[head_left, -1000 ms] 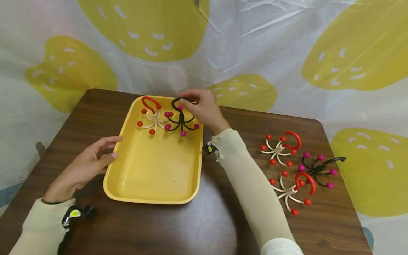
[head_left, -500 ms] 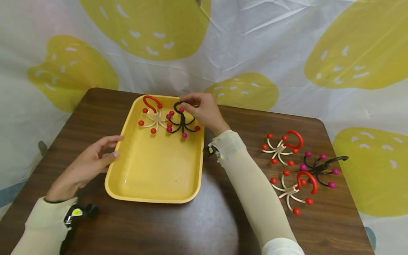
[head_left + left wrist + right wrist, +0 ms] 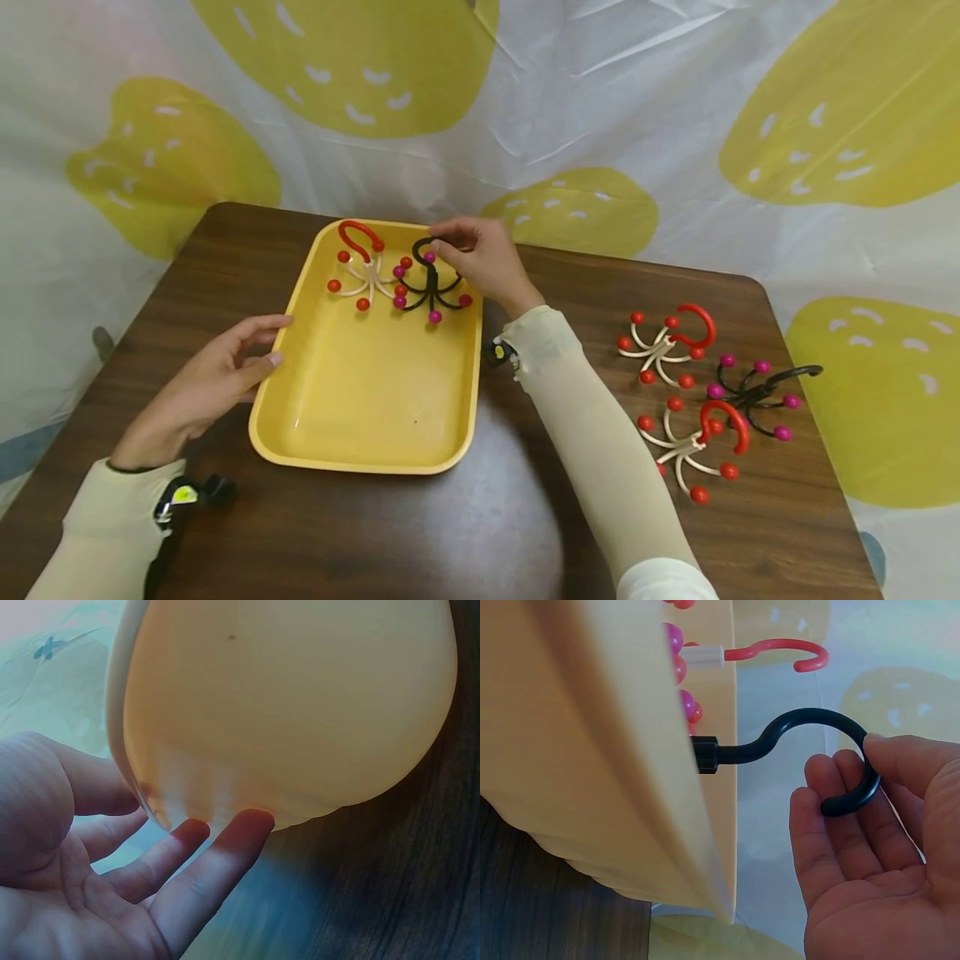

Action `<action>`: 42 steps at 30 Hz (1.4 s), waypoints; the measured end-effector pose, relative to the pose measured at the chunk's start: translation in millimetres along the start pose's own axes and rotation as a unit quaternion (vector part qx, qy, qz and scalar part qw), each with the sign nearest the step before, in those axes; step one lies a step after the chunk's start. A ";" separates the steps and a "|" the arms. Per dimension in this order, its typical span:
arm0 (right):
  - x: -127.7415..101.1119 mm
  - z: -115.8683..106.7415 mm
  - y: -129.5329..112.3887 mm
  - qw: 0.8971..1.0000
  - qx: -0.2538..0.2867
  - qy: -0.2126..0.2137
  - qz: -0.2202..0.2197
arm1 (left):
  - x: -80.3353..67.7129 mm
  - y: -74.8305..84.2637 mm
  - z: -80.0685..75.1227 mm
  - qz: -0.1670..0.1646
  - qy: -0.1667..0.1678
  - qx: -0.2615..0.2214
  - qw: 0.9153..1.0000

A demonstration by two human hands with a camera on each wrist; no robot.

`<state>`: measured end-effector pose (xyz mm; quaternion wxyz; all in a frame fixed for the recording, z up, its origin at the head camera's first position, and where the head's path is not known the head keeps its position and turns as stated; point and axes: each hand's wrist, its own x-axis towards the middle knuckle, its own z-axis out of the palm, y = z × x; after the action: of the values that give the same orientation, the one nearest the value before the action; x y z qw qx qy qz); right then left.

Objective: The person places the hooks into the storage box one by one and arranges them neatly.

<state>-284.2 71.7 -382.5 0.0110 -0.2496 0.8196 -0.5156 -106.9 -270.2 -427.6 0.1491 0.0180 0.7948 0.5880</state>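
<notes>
A shallow yellow plastic tray (image 3: 367,392) lies on the table. My left hand (image 3: 213,383) holds its left side, thumb at the rim and fingers (image 3: 251,832) against the outer wall. At the tray's far right, my right hand (image 3: 487,262) pinches the curved top of a black multi-arm hanger hook (image 3: 431,283) with magenta ball tips. That hook stands with its arms spread inside the tray. Close on its left is a cream hanger hook (image 3: 369,271) with red ball tips and a red crook, their balls overlapping in the head view.
Right of the tray, two more cream-and-red hanger hooks (image 3: 662,346) and another black hook (image 3: 753,396) lie grouped on the brown wooden table (image 3: 495,533). Behind the table hangs a white sheet (image 3: 600,92) printed with yellow fruit.
The black hook and my right hand have shifted slightly toward the tray's near side. My left hand stays at the rim, and the other hooks lie as before.
</notes>
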 end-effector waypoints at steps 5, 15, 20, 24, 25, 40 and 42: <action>-2.5 -2.0 1.1 1.000 0.007 0.004 0.006 | 0.9 -0.4 0.2 -0.001 0.001 0.002 1.000; -6.6 -9.0 6.5 0.999 0.041 0.027 -0.002 | 2.7 0.2 -0.4 -0.010 0.005 0.012 1.000; -13.6 -12.9 3.6 0.998 0.057 0.040 0.010 | 1.5 0.3 0.3 -0.009 0.003 0.008 1.000; -19.5 -17.6 -1.2 0.997 0.054 0.049 0.028 | -0.2 0.8 1.1 -0.008 0.005 0.008 1.000; -20.8 -18.9 -2.2 0.997 0.055 0.050 0.028 | -0.6 0.9 1.2 -0.007 0.005 0.009 1.000; -59.4 -35.7 -18.7 0.990 0.083 0.102 -0.043 | -5.2 3.3 3.7 -0.006 0.007 0.002 1.000; -65.7 -38.6 -20.3 0.989 0.085 0.111 -0.048 | -5.2 3.4 3.5 -0.006 0.007 0.002 1.000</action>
<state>-229.3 124.8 -362.8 -0.0836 -0.2284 0.7558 -0.6079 -101.4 -266.9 -424.2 0.1470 0.0093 0.7969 0.5858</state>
